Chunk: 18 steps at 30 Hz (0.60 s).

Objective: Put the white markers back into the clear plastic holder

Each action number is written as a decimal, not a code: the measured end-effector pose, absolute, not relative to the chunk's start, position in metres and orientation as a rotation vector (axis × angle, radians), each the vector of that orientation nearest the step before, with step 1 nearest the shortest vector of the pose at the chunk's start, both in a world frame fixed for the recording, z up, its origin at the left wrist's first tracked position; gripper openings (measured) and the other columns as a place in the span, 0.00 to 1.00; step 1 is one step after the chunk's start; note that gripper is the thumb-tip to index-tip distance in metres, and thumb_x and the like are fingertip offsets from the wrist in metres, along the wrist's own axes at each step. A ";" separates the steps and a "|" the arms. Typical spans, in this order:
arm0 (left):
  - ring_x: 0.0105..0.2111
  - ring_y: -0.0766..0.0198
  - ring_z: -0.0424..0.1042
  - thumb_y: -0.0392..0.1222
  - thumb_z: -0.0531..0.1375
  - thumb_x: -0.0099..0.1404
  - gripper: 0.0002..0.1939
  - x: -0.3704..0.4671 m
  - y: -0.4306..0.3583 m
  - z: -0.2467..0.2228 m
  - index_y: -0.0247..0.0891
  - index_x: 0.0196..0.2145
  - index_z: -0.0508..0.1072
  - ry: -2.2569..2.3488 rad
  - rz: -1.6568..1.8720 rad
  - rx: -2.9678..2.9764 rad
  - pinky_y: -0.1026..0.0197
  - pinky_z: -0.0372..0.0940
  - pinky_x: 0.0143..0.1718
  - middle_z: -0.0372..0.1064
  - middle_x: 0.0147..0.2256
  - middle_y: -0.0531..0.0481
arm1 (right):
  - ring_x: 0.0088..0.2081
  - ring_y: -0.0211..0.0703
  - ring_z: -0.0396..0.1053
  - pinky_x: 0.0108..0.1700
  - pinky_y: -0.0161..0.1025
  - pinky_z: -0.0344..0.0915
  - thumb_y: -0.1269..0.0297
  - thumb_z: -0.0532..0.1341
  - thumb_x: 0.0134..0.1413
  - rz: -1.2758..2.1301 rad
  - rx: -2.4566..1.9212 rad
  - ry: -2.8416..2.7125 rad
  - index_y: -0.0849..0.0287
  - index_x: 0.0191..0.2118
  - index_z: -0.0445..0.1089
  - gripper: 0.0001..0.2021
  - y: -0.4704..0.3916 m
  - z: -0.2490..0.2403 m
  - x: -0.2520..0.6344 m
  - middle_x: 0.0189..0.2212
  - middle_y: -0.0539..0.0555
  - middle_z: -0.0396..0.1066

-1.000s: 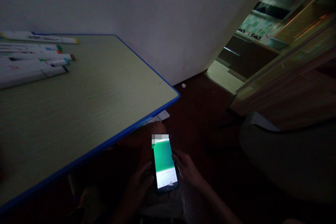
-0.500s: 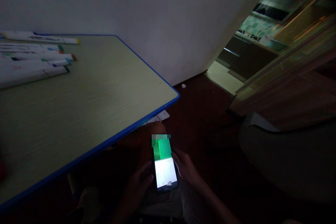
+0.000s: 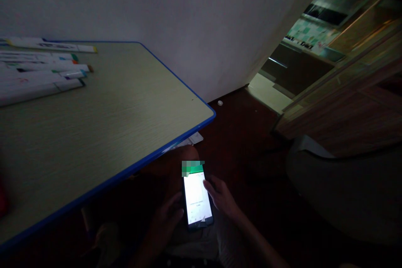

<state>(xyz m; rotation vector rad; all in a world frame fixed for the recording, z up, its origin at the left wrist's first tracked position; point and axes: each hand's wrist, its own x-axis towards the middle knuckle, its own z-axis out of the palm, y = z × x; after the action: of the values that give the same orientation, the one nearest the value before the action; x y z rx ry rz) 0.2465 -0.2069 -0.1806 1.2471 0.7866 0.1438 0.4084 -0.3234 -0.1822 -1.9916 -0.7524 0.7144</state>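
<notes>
A lit smartphone (image 3: 197,199) is held over my lap, below the table's near edge. Its screen is mostly white with a green band at the top, part of it pixelated. My left hand (image 3: 171,213) is curled along the phone's left edge, dim in the shadow. On the other side, my right hand (image 3: 221,197) grips the right edge, its thumb at the border of the screen. The fingers behind the phone are hidden.
A table (image 3: 132,104) with a blue rim fills the left, several white markers (image 3: 47,67) lying on it. Papers (image 3: 194,138) show beneath its edge. A dark rounded chair-like shape (image 3: 342,192) stands at right. Beyond a doorway is a kitchen (image 3: 301,54). A small white object (image 3: 220,103) lies on the floor.
The phone's screen has changed: the white area now reaches higher and the green has shrunk to a top band. My right thumb has moved up slightly along the edge. My left hand has stayed put.
</notes>
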 end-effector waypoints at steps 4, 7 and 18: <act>0.48 0.48 0.66 0.47 0.62 0.46 0.23 0.246 -0.207 -0.179 0.38 0.41 0.72 0.811 0.149 1.225 0.48 0.62 0.48 0.70 0.45 0.44 | 0.38 0.44 0.68 0.38 0.38 0.64 0.59 0.58 0.48 0.932 -1.756 -0.736 0.62 0.43 0.65 0.16 -0.332 -0.171 0.408 0.38 0.55 0.70; 0.47 0.48 0.66 0.47 0.62 0.46 0.23 0.247 -0.207 -0.179 0.38 0.41 0.72 0.816 0.154 1.216 0.47 0.62 0.48 0.70 0.45 0.43 | 0.45 0.47 0.65 0.46 0.42 0.62 0.63 0.64 0.41 0.972 -1.746 -0.730 0.60 0.49 0.62 0.25 -0.335 -0.166 0.405 0.45 0.56 0.67; 0.47 0.48 0.66 0.48 0.62 0.45 0.23 0.246 -0.208 -0.184 0.38 0.41 0.73 0.820 0.166 1.233 0.48 0.61 0.49 0.70 0.45 0.44 | 0.35 0.43 0.67 0.38 0.39 0.64 0.56 0.54 0.51 0.900 -1.764 -0.700 0.62 0.42 0.66 0.17 -0.334 -0.180 0.407 0.36 0.55 0.70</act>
<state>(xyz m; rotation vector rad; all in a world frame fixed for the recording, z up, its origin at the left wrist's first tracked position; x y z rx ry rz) 0.2463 -0.2084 -0.1840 1.2331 0.8197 0.1664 0.4069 -0.3343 -0.1796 -1.7640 -0.7004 0.9004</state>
